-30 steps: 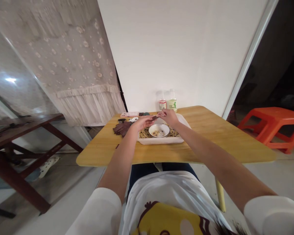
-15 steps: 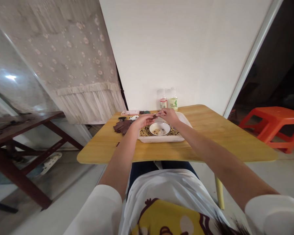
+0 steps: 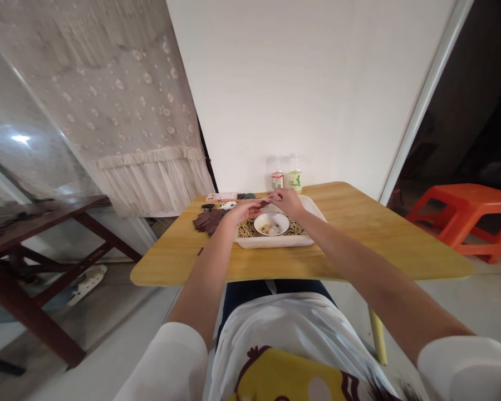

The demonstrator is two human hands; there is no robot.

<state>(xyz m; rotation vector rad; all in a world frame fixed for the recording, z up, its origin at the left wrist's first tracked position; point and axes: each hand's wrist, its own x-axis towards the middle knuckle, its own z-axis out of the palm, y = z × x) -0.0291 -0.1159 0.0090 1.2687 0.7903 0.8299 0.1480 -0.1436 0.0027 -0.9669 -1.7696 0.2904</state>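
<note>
My left hand (image 3: pixel 244 211) and my right hand (image 3: pixel 289 202) meet above a white tray (image 3: pixel 275 241). Between their fingertips is a thin, dark brown piece (image 3: pixel 265 204), partly covered by the fingers; it resembles the flat brown pieces in a pile (image 3: pixel 207 221) left of the tray. Both hands are closed on it, the right in a pinch. Below them a white bowl with a dark rim (image 3: pixel 281 218) sits in the tray and contains some small pale bits. Small mixed yellowish and dark grains (image 3: pixel 246 228) spread around the bowl.
Behind the pile lie a pink phone-like object (image 3: pixel 221 196), a round black item (image 3: pixel 207 206) and a white item (image 3: pixel 227 205). Two bottles, one red-labelled (image 3: pixel 277 179) and one green-labelled (image 3: pixel 294 179), stand by the wall. An orange stool (image 3: pixel 470 200) is at right, a dark table (image 3: pixel 45 216) at left.
The view has tilted slightly. Both hands stay over the tray with small finger movements, and more of the brown piece shows between them.
</note>
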